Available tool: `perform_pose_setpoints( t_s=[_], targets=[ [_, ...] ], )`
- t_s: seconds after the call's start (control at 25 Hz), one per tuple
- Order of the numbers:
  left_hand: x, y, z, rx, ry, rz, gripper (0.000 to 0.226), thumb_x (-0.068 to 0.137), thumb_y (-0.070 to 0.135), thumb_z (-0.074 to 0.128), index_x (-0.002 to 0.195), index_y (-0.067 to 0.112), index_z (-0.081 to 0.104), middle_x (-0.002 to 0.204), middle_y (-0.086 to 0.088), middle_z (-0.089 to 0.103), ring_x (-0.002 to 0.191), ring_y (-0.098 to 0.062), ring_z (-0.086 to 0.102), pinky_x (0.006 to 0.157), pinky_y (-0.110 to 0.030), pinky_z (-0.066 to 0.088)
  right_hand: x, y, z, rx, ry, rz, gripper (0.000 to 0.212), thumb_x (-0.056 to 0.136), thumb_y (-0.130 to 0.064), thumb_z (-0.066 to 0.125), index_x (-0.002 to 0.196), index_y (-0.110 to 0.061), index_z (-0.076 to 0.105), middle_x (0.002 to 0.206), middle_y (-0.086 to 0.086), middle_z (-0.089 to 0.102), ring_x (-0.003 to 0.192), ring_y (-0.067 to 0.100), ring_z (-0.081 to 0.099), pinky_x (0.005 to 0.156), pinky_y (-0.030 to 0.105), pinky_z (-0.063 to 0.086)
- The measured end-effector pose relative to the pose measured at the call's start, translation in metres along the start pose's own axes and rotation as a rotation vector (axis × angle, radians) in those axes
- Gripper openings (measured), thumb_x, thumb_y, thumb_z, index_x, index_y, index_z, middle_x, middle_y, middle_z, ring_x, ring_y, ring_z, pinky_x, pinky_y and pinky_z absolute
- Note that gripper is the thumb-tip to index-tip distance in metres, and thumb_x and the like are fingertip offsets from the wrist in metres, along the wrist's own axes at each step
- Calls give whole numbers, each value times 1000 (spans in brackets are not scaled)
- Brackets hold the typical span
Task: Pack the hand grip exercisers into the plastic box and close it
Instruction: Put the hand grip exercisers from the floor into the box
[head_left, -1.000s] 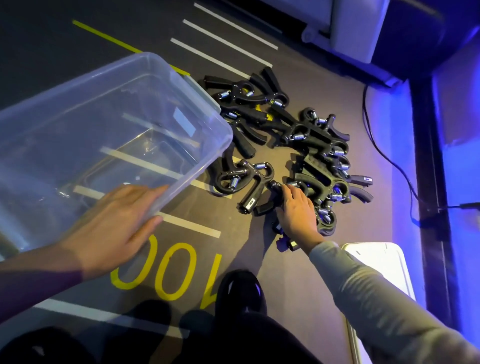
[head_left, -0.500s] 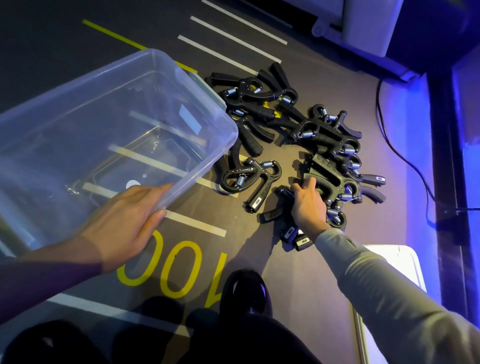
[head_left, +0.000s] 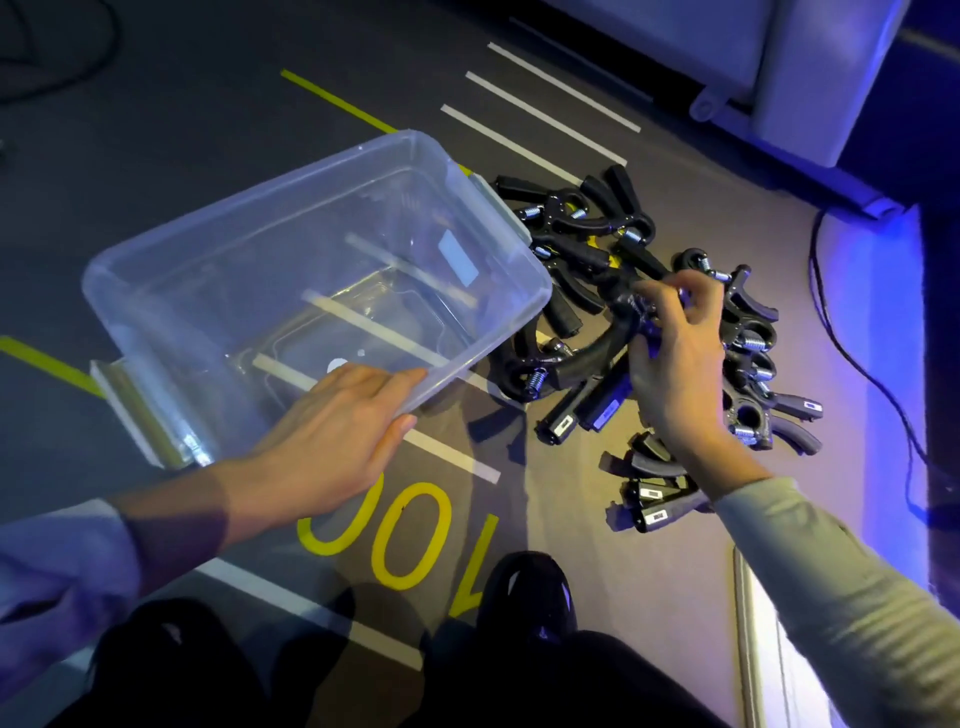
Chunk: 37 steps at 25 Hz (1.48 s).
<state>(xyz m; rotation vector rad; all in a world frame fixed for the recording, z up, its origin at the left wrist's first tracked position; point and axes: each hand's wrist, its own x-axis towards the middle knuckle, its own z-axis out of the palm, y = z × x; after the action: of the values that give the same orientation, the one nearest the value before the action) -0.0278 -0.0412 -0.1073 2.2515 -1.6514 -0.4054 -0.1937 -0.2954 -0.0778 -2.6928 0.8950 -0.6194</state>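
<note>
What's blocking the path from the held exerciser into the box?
Nothing visible. The right hand grips a black spring hand grip exerciser just off the near right corner of the clear plastic box, which stands open and holds no exercisers. The left hand rests on its near rim, left of that route.

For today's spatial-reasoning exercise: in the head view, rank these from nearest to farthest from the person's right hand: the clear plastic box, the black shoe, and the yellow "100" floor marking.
From the right hand:
1. Clear plastic box, to its left; the near corner is closest.
2. Yellow "100" floor marking, below and left.
3. Black shoe, at the bottom centre.
The marking and the shoe are fairly close to call.
</note>
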Motion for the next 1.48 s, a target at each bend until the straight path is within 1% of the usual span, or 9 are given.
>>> perform_pose_setpoints(
  t_s=[0.2,0.4,0.52,0.6,0.68,0.8,1.16,1.28,1.48],
  targets=[
    [-3,3,-12,-71,47,-106,70,85,57,21,133,10,42,124,-10,57,114,-30,50,98,-36,35,38,-75,-7,198,97,-197,44,71,11,46,113,-1,56,125,17,45,106,12,45,85,20,43],
    [-3,1,-50,-380,266,-225,71,83,58,18,137,15,38,137,-3,47,125,-20,39,100,-24,24,79,-131,2,185,18,-450,50,67,10,46,115,0,54,126,15,51,117,26,49,99,32,42],
    [-5,-7,-72,-478,405,-291,64,84,54,26,132,16,43,133,0,49,123,-18,41,98,-23,26,100,-160,15,37,-65,-679,45,77,1,44,120,-10,50,131,8,49,108,32,53,82,44,50],
    [-11,-29,-80,-226,449,-334,63,83,51,31,130,12,45,133,-8,50,122,-28,43,103,-38,25,111,-172,29,-151,-118,-848,42,84,0,48,122,-17,46,134,2,49,99,30,53,58,37,52],
    [-19,-55,-80,140,366,-406,67,81,50,32,130,6,44,139,-17,42,127,-39,37,104,-60,21,119,-174,48,-317,-172,-1006,44,81,5,53,120,-16,52,130,2,55,89,30,57,41,25,37],
    [-34,-78,-68,364,180,-445,77,82,55,28,134,0,40,147,-21,30,133,-44,27,100,-69,16,123,-166,82,-437,-283,-1145,43,79,1,34,110,-11,61,118,5,63,79,30,60,35,22,32],
    [-20,-96,-50,384,139,-388,86,84,67,13,142,5,29,152,-18,20,138,-41,16,105,-61,8,113,-135,149,-551,-707,-1051,51,86,3,27,133,-13,42,140,4,41,106,32,53,44,30,24],
    [-20,-96,-49,383,156,-389,85,85,67,10,143,7,24,152,-17,19,138,-41,15,105,-59,7,116,-134,160,-609,-814,-1013,43,94,-2,38,135,-18,37,143,0,35,119,29,46,58,34,34],
    [-19,-94,-50,367,173,-382,82,86,67,8,142,8,17,152,-17,19,138,-41,16,105,-59,10,121,-120,174,-547,-861,-874,42,96,-14,43,137,-22,38,141,-3,42,115,28,49,73,38,46]
  ],
)
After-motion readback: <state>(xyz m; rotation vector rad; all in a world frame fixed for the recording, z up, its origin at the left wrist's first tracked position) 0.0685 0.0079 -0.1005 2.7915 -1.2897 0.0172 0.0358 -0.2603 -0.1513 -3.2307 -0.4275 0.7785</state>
